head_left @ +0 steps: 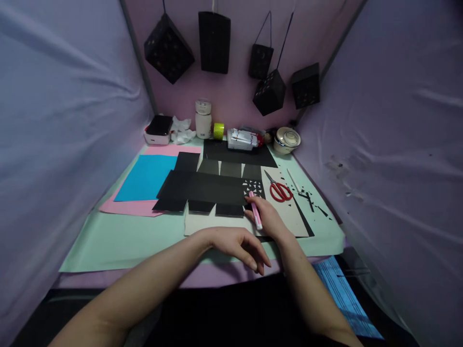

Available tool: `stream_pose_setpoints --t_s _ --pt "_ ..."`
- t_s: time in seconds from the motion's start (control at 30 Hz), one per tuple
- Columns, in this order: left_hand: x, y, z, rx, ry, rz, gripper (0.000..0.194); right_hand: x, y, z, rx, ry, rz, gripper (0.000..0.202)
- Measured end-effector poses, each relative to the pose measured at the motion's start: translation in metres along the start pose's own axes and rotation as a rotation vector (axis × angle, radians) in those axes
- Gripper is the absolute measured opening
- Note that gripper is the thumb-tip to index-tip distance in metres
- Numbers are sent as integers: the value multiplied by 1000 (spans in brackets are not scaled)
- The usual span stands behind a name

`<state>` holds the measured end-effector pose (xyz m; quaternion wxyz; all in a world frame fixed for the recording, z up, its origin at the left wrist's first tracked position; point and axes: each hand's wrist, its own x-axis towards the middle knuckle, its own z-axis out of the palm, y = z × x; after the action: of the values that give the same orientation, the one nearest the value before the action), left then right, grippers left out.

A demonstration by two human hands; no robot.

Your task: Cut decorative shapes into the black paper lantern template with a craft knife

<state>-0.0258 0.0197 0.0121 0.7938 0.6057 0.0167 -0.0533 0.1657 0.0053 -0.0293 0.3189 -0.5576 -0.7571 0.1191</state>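
Observation:
My right hand [266, 216] is closed around a pink craft knife [255, 210] with a pale end, over the right part of a black paper sheet [213, 188]. Small triangular holes [252, 187] pierce the sheet beside my fingertips, and tabs are cut along its long edges. Under it lies a whitish board [210, 224]. My left hand [237, 245] hangs relaxed at the table's front edge, fingers loosely bent and apart, with nothing in it. Red-handled scissors [280, 190] rest on the board to the right of the holes.
Blue paper [146, 177] and pink paper [126, 207] lie left. Black scraps [309, 198] and a white pen-like stick [293, 180] are at right. Along the back stand a white bottle [203, 120], yellow tape [218, 131] and a lidded bowl [287, 140]. Black paper lanterns [169, 49] hang above.

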Motion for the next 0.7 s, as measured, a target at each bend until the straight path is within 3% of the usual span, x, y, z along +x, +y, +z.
stream_pose_setpoints --t_s 0.17,0.3,0.4,0.5,0.6,0.7 --pt "-7 11 1 30 -53 -28 51 -1 2 0 -19 64 19 36" --pt "-28 37 2 205 -17 -17 48 0 1 -5 3 20 26 36" --pt "-51 59 -1 480 138 -50 44 -1 0 -12 45 -38 56 36" --pt "-71 68 -11 783 376 -151 43 -6 2 -19 89 -88 70 36" --pt "-79 61 -24 1046 589 -328 48 -13 6 -25 129 -83 54 39" --pt "-74 46 -34 1124 622 -413 58 -15 14 -36 162 21 39 40"
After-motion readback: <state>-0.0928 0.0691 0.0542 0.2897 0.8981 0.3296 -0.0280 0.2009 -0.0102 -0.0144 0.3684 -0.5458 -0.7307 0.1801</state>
